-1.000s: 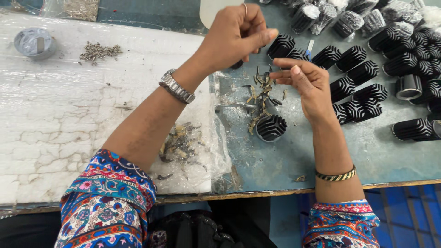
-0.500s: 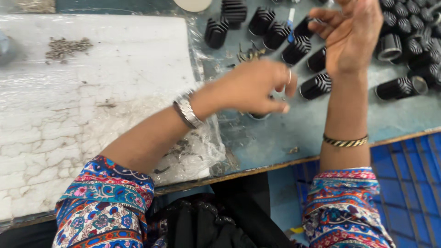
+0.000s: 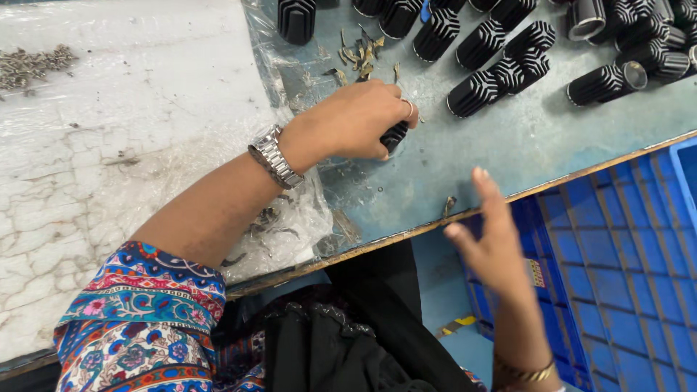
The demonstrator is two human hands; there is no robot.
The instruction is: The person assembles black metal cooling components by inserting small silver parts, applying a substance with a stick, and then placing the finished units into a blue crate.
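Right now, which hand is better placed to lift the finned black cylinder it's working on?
Left. The left hand already wraps the finned black cylinder on the table, while the right hand hangs open and empty past the table edge, above the blue crate.

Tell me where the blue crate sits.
In the head view, the blue crate sits at lower right, below the table edge, beside the empty right hand.

Lighting: bright, even, overhead; your view shows no dim corners. Shadows: soft and short beside the black finned cylinders (image 3: pixel 475 93) and under your left hand (image 3: pixel 356 122). Glare: pale sheen on the clear plastic sheet (image 3: pixel 290 218). Blur: your right hand (image 3: pixel 494 247) is smeared by motion. Focus: bench surface sharp; edges slightly stretched.
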